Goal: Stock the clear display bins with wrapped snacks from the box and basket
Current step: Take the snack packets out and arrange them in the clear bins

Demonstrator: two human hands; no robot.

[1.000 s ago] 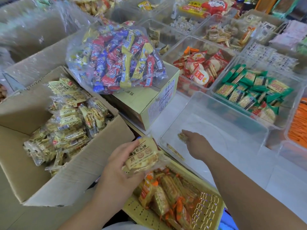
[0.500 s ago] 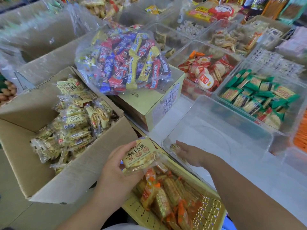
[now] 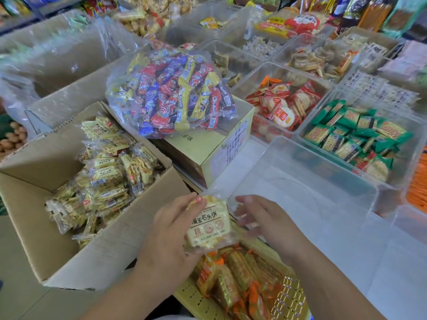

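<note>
My left hand (image 3: 171, 229) holds a pale yellow wrapped snack pack (image 3: 209, 224) above the near corner of the yellow basket (image 3: 201, 303). My right hand (image 3: 265, 222) grips the clear right edge of the same wrapper. The basket holds several orange-wrapped snacks (image 3: 238, 280). The open cardboard box (image 3: 115, 245) on the left is full of matching pale yellow packs (image 3: 104, 181). Just beyond my hands, the large clear display bin (image 3: 312, 204) looks nearly bare inside.
A clear bag of colourful candy bars (image 3: 171, 95) lies on a small closed carton (image 3: 208, 148) behind the box. Clear bins of red packs (image 3: 284, 105) and green packs (image 3: 355, 139) stand behind the near bin. Further bins and shelves fill the back.
My right hand has come back out of the clear bin and taken the right edge of the pack. My left hand has turned the pack more upright.
</note>
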